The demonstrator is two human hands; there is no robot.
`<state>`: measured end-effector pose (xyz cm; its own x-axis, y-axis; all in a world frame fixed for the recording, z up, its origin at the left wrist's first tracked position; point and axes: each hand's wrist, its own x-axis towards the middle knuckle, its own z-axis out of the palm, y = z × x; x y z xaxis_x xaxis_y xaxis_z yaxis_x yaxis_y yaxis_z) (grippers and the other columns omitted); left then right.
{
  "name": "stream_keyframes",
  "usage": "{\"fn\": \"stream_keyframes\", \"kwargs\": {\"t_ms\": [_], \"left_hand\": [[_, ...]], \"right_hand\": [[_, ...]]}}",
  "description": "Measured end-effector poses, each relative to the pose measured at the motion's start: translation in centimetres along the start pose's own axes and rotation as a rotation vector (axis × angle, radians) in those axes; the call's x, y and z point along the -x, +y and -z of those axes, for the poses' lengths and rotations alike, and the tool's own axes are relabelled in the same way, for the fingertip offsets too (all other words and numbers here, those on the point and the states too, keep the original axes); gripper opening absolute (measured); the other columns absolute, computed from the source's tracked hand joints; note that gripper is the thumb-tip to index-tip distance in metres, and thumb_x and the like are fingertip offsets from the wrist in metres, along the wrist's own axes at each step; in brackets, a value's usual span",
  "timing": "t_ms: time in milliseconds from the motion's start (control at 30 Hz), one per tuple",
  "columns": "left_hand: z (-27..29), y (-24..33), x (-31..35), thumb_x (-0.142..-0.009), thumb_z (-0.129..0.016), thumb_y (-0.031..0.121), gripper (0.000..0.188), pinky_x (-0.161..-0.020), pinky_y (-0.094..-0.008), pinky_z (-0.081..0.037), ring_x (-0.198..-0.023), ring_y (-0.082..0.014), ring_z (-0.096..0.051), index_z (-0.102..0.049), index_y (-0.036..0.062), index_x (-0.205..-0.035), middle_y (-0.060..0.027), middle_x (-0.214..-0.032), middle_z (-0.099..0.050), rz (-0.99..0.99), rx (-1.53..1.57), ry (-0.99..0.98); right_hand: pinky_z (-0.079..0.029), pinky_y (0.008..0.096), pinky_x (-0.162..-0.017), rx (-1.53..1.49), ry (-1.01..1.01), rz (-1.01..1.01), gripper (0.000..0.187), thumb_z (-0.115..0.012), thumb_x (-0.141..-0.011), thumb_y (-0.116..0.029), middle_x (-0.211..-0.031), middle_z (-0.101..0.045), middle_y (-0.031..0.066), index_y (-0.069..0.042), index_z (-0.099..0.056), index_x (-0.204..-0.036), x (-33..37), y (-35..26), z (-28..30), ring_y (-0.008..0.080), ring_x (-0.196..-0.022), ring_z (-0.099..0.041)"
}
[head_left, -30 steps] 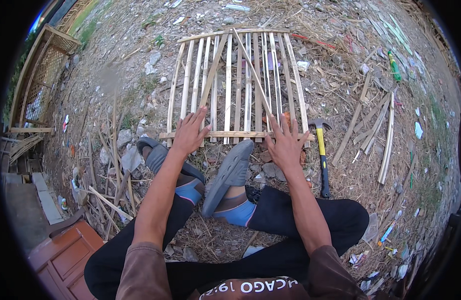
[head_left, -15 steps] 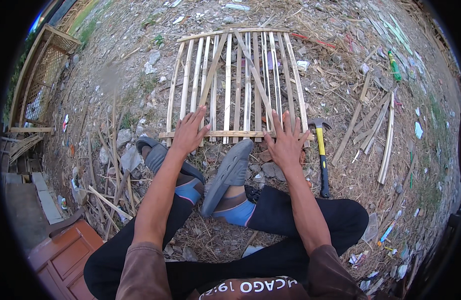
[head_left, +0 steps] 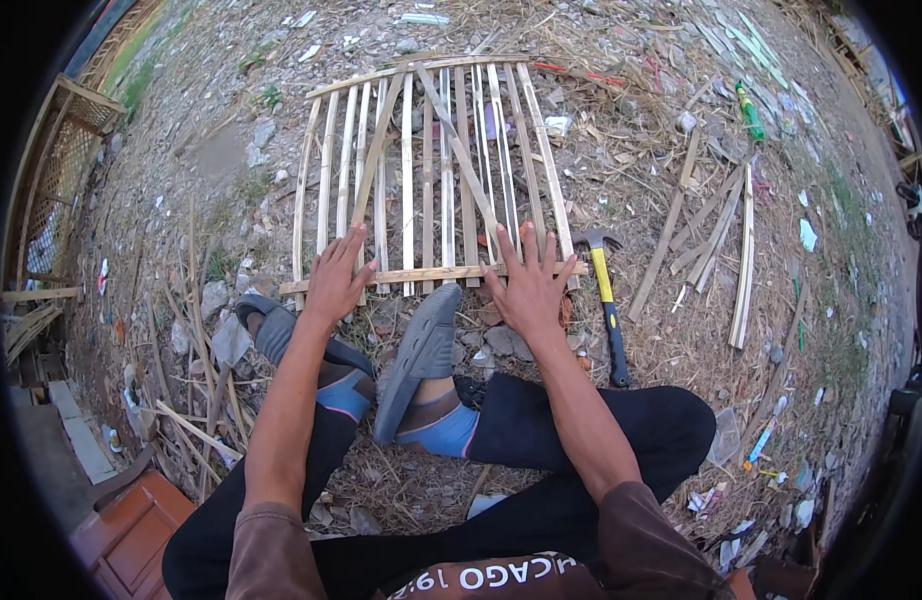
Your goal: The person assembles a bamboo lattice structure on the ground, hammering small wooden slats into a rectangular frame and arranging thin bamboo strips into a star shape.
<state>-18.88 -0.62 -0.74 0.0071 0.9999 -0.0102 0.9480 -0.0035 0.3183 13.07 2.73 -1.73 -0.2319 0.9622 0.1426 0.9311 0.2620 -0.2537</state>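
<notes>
A frame of upright wooden slats (head_left: 408,180) lies flat on the ground in front of me, with a crosspiece at each end and two diagonal strips meeting at its far side. My left hand (head_left: 334,283) rests, fingers spread, over the near crosspiece (head_left: 421,274) toward its left end. Laid flat near the right end of that same strip is my right hand (head_left: 527,292), its fingers also spread. Neither hand grips anything. Just right of the frame lies a claw hammer (head_left: 604,285) with a yellow and black handle.
Loose wooden strips (head_left: 706,235) lie to the right, below a green bottle (head_left: 750,112). My sandalled feet (head_left: 419,350) are close to the near crosspiece. At left are a lattice panel (head_left: 66,190) and a brown wooden panel (head_left: 131,535). Stones and litter dot the ground.
The whole view has shifted, so the scene sits farther left in the picture. Both hands stay on the near crosspiece, and the slatted frame and hammer keep their places.
</notes>
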Motion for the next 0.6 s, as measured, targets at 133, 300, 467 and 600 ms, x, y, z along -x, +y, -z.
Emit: {"fn": "stream_keyframes", "kwargs": {"t_ms": [133,300,467,600], "left_hand": [[0.6,0.8,0.0,-0.096,-0.057,0.036,0.064,-0.111,-0.0521,-0.03,-0.135,-0.0354,-0.041,-0.034,0.016,-0.152,-0.0071,-0.154,-0.039,-0.025,0.006,0.014],[0.8,1.0,-0.1,-0.097,-0.057,0.03,0.061,-0.112,-0.0443,-0.031,-0.134,-0.037,-0.043,-0.036,0.0048,-0.149,-0.0175,-0.15,-0.042,-0.03,-0.027,-0.008],[0.0,-0.1,0.0,-0.096,-0.057,0.034,0.064,-0.111,-0.0497,-0.029,-0.135,-0.0361,-0.041,-0.035,0.0116,-0.151,-0.0103,-0.153,-0.04,-0.039,0.025,0.013],[-0.1,-0.1,-0.1,-0.096,-0.057,0.032,0.063,-0.111,-0.0489,-0.03,-0.135,-0.0361,-0.041,-0.035,0.0103,-0.151,-0.0121,-0.152,-0.041,-0.061,0.023,0.021]], "right_hand": [[-0.012,0.0781,-0.105,-0.012,0.027,-0.008,0.066,-0.053,-0.093,-0.051,-0.155,-0.031,0.0163,-0.032,-0.031,-0.153,-0.1,-0.1,0.2,0.0462,-0.143,-0.023],[-0.009,0.0763,-0.107,-0.008,0.009,-0.003,0.064,-0.053,-0.093,-0.051,-0.155,-0.031,0.0174,-0.03,-0.036,-0.151,-0.1,0.0,0.3,0.0451,-0.144,-0.021],[-0.008,0.0751,-0.108,-0.036,0.01,-0.009,0.063,-0.053,-0.092,-0.05,-0.155,-0.031,0.0175,-0.03,-0.038,-0.15,0.1,0.2,-0.2,0.0447,-0.144,-0.021],[-0.009,0.0756,-0.107,-0.064,0.025,-0.015,0.064,-0.054,-0.092,-0.051,-0.155,-0.032,0.0184,-0.031,-0.036,-0.151,0.0,0.1,0.1,0.0448,-0.144,-0.023]]}}
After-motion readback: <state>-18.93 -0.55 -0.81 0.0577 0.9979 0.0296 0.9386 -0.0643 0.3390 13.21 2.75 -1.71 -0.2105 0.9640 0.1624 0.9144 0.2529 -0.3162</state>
